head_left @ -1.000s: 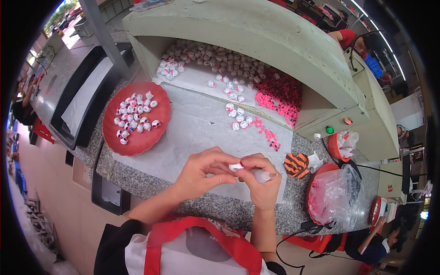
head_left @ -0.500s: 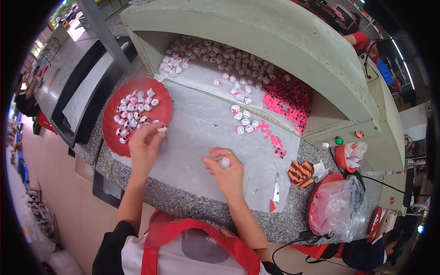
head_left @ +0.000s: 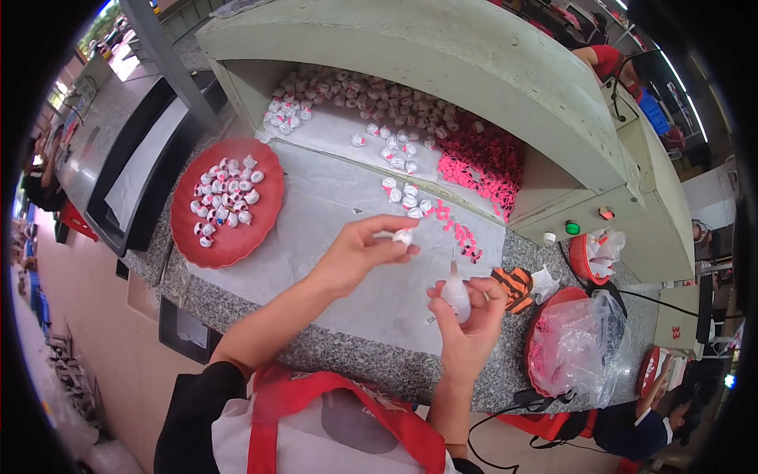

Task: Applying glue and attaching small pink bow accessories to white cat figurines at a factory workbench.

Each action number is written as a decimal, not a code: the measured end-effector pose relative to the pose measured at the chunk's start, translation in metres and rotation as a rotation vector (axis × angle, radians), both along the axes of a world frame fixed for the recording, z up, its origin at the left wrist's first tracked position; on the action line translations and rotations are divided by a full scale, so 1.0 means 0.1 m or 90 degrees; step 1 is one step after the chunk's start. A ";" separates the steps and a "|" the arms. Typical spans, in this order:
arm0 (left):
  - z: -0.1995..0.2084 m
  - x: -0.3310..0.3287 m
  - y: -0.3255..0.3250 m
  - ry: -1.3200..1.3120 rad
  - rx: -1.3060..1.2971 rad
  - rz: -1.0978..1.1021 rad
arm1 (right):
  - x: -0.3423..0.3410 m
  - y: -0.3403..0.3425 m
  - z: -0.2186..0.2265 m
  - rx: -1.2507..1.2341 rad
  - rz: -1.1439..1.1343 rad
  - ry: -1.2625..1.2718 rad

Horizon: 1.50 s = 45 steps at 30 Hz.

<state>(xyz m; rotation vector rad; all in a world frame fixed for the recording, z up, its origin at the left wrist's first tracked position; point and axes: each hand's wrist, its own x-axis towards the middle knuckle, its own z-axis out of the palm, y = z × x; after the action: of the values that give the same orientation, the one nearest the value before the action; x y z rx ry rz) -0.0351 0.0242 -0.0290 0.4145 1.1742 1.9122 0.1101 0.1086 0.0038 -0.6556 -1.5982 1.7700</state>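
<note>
Over the middle of the bench, my left hand (head_left: 357, 251) pinches a small round white piece (head_left: 403, 236) with a touch of pink. My right hand (head_left: 471, 325), lower and to the right, is closed round a small white squeeze bottle (head_left: 455, 297), its thin needle tip pointing up. Beyond my left fingers sits a small group of similar white pieces (head_left: 410, 190). Small pink pieces (head_left: 460, 231) trail beside them on the pale sheet (head_left: 316, 189). At left, a red scalloped plate (head_left: 264, 207) carries many white pieces with pink and dark marks.
A grey-green hooded box (head_left: 442, 59) spans the back, heaped inside with white pieces (head_left: 339, 95) and pink pieces (head_left: 485, 174). To the right are an orange-and-black striped cloth (head_left: 515, 291), a red cup (head_left: 583, 261) and a clear plastic bag (head_left: 580, 344). A black tray (head_left: 150, 162) stands left.
My left hand has come from the red plate to the middle, a white piece in its fingers. My right hand has moved right and turned the bottle tip up. The view has shifted slightly.
</note>
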 end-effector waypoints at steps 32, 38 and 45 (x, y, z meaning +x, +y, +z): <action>0.36 0.28 -0.36 0.314 0.063 0.131 | 0.05 -0.21 0.32 0.548 -0.004 0.046; 0.34 0.25 -0.38 0.344 0.053 0.139 | 0.06 -0.19 0.36 0.574 0.008 0.024; 0.40 0.25 -0.37 0.165 0.080 0.088 | 0.05 -0.19 0.32 0.554 -0.002 0.052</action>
<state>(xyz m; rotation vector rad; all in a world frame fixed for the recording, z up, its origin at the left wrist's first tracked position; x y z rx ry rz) -0.0097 -0.0123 0.0106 0.6808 1.2788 2.1064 0.1147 0.0896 0.0358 -0.1563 -2.0601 0.9104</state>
